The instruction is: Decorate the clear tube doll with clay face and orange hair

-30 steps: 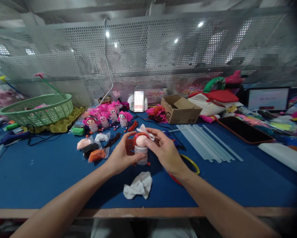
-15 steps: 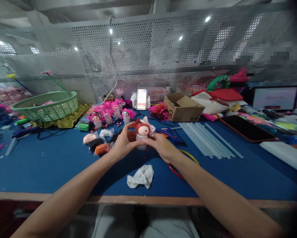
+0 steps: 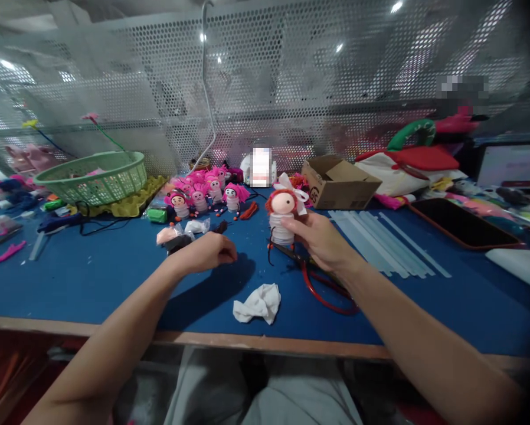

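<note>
My right hand grips a small doll upright by its side. The doll has red hair, a white bow, a pale round head with one dark eye showing, a ribbed white body and thin dark limbs. Scissors with red handles lie beneath that hand, partly covered by it. To the left, my left hand is closed just above the table, fingers curled downward; what they hold, if anything, is hidden. Beside it lie packets of peach and black clay. A crumpled white tissue rests nearer the table edge.
Several pink-haired dolls stand behind the packets. A green basket sits at back left, a cardboard box at back right. Pale strips and a dark tablet lie at right. A perforated metal screen rises behind.
Both hands held the doll before; my left hand has let go and moved left and down towards the packets. My right hand now holds the doll alone, farther right. The view has shifted slightly.
</note>
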### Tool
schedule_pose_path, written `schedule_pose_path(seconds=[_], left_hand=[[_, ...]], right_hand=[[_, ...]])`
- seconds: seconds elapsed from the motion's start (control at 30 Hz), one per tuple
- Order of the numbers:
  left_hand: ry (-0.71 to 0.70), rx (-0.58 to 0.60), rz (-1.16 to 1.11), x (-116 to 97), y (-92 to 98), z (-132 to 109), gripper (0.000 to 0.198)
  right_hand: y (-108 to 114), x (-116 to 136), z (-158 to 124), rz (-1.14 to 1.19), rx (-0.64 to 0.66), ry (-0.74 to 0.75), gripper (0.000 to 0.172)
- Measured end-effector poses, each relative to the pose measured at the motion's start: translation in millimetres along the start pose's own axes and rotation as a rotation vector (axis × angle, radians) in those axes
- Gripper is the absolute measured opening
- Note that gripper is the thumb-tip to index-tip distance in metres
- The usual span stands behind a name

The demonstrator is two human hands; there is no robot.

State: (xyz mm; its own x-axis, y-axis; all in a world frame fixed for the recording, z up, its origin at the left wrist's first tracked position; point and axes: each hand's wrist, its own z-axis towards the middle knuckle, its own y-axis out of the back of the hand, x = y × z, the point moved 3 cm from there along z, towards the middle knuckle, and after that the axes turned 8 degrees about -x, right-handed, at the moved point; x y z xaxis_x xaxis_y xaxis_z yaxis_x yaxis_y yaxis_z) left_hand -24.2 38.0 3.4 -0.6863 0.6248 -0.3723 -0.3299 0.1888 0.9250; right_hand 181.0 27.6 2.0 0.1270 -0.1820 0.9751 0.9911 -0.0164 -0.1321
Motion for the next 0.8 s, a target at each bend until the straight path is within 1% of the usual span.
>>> schedule_pose_path(seconds=[0.03,0.1,0.2,0.33,0.43,0.57,0.67,0.8], left_hand=[[0.011,-0.003,0.01,0.6,-0.9,1.0,0.015],[0.017,-0.047,0.032,-0.2,-3.0,4.6,0.014],[-0.047,-0.103,0.031,-8.1,-10.0,10.4,0.015],[-0.15,-0.062,-0.092,-24.0,-23.1,12.3,0.013],[-0.172,-0.049,-0.082,-31.2,-27.8,11.0,0.015],[-0.15,-0.043,-0.045,-33.3,-29.5,10.6,0.012],[-0.169,-0.009,-0.078,-34.8,-32.6,10.6,0.01],[-0.193,-0.007,-0.105,-37.0,-36.5,10.8,0.012]], right_hand=[[0.7,-3.4,0.0,0.011,-0.022,-0.007,0.033],[0.8,-9.3,-0.4,0.015,-0.041,-0.026,0.033],[0.8,-12.4,-0.8,0.004,-0.031,-0.009,0.034],[4.9,-13.0,0.0,0.007,-0.066,0.001,0.033],[7.7,-13.3,0.2,0.024,-0.071,0.001,0.031],[9.0,-11.5,-0.1,0.038,-0.071,0.015,0.029],[8.6,-10.0,-0.9,0.031,-0.074,0.02,0.029],[8.1,-9.9,-1.9,0.021,-0.072,0.016,0.03]])
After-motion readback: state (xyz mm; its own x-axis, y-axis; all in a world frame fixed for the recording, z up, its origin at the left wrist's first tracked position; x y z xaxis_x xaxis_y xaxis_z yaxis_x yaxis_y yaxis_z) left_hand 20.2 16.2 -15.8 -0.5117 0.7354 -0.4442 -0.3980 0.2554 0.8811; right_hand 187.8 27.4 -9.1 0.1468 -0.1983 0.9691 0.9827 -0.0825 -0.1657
